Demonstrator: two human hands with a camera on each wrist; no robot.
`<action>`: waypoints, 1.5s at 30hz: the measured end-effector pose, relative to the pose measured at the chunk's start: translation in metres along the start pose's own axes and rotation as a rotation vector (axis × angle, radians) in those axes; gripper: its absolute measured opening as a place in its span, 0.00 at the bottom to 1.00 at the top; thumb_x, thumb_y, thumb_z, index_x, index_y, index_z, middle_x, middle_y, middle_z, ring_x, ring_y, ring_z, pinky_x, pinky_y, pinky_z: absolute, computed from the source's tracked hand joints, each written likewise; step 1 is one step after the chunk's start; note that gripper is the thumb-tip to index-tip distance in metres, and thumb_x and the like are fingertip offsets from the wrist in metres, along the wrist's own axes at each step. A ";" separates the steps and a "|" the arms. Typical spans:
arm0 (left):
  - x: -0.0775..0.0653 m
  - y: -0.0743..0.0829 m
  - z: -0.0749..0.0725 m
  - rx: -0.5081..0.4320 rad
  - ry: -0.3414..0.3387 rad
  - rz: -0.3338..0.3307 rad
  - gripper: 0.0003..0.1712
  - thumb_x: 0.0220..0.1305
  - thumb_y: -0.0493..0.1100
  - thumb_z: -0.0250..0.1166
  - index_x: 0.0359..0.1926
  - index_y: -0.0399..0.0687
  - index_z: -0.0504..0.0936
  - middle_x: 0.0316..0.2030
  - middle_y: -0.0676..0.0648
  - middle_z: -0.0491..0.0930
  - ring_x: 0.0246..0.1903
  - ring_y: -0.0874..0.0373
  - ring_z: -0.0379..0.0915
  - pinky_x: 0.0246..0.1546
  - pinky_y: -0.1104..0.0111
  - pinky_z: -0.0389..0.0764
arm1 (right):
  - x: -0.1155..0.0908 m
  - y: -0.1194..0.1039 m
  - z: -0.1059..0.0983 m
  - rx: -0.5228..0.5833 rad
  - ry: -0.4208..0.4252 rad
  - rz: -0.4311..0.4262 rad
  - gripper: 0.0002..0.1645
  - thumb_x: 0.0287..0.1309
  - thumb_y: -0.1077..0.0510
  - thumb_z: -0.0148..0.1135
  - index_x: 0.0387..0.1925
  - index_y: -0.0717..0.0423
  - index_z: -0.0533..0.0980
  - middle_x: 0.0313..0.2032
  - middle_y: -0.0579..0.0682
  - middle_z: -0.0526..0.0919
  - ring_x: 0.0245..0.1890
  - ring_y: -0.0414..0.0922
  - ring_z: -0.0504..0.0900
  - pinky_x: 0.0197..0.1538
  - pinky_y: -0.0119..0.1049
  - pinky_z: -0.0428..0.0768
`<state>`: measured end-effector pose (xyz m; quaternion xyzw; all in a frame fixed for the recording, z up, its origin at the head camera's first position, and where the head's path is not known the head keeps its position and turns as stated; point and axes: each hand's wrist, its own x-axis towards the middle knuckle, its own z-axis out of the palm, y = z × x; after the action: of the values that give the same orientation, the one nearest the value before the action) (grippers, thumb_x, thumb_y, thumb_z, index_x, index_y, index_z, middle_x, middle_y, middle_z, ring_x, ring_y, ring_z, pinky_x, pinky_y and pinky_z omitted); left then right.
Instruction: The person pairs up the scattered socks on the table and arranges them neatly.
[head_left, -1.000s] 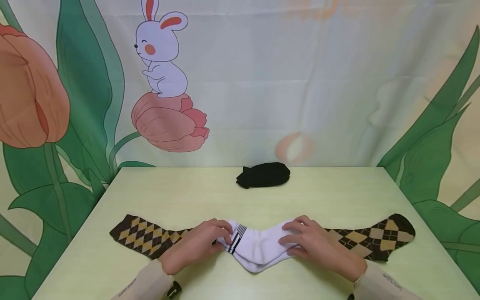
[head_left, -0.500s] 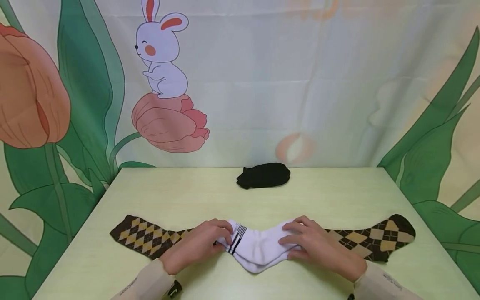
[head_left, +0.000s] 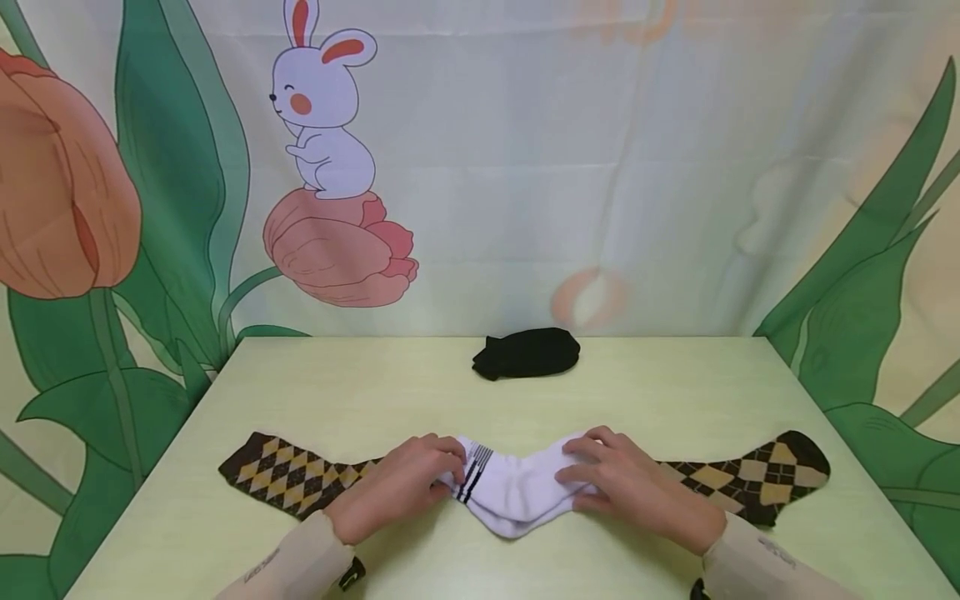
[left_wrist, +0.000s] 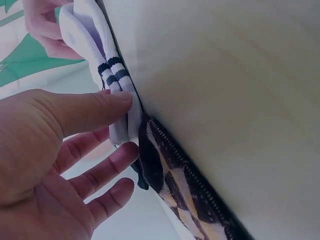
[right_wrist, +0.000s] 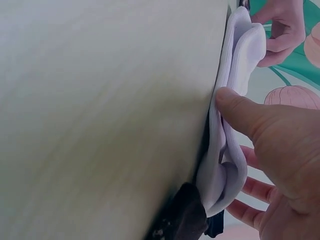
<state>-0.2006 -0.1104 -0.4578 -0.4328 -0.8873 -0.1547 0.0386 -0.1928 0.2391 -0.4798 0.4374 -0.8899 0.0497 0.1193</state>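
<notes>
A pair of white socks [head_left: 517, 492], laid one on the other with dark stripes at the cuffs, lies between both hands. My left hand [head_left: 405, 479] pinches the cuff end, its thumb [left_wrist: 100, 107] on the near side. At the toe end my right hand [head_left: 626, 487] grips the socks, with its thumb [right_wrist: 240, 107] on the near face and fingers behind. Brown and yellow argyle knit shows as a left part [head_left: 288, 471] and a right part [head_left: 757, 479], past each hand. Hands and white socks hide whether these two parts join.
A folded black sock-like item [head_left: 528, 354] lies near the back edge of the pale table [head_left: 375, 383]. A printed curtain [head_left: 480, 167] with a rabbit and tulips hangs directly behind the table.
Both hands keep their hold. The lower heel edge of the white socks has risen slightly and shifted away from the near side; the argyle pieces and black item stay put.
</notes>
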 end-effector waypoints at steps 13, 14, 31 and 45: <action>0.014 -0.005 -0.002 0.068 0.004 -0.006 0.12 0.53 0.25 0.70 0.34 0.45 0.90 0.43 0.48 0.86 0.40 0.53 0.79 0.43 0.63 0.81 | 0.007 0.012 0.001 0.005 0.030 0.008 0.19 0.55 0.47 0.78 0.49 0.41 0.87 0.56 0.51 0.82 0.53 0.53 0.75 0.50 0.48 0.77; 0.015 -0.006 -0.002 0.071 0.007 -0.003 0.12 0.53 0.25 0.70 0.33 0.45 0.90 0.43 0.49 0.86 0.39 0.53 0.79 0.42 0.63 0.81 | 0.008 0.013 0.001 0.003 0.030 0.009 0.19 0.55 0.47 0.78 0.49 0.41 0.87 0.56 0.51 0.82 0.53 0.53 0.75 0.50 0.48 0.76; 0.035 -0.023 -0.001 0.094 -0.003 -0.037 0.12 0.55 0.24 0.69 0.34 0.44 0.91 0.41 0.48 0.85 0.40 0.53 0.80 0.43 0.64 0.82 | 0.023 0.027 0.008 -0.049 0.038 0.072 0.19 0.53 0.50 0.80 0.47 0.44 0.87 0.55 0.53 0.80 0.51 0.55 0.74 0.46 0.47 0.77; 0.054 -0.035 -0.002 0.135 0.013 -0.099 0.12 0.56 0.24 0.68 0.33 0.43 0.92 0.35 0.48 0.82 0.32 0.54 0.76 0.36 0.65 0.81 | 0.041 0.037 0.009 -0.077 0.012 0.146 0.18 0.53 0.52 0.80 0.47 0.47 0.87 0.53 0.55 0.80 0.46 0.55 0.73 0.42 0.45 0.76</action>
<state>-0.2617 -0.0901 -0.4529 -0.3838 -0.9157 -0.0992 0.0657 -0.2478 0.2285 -0.4778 0.3664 -0.9199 0.0267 0.1372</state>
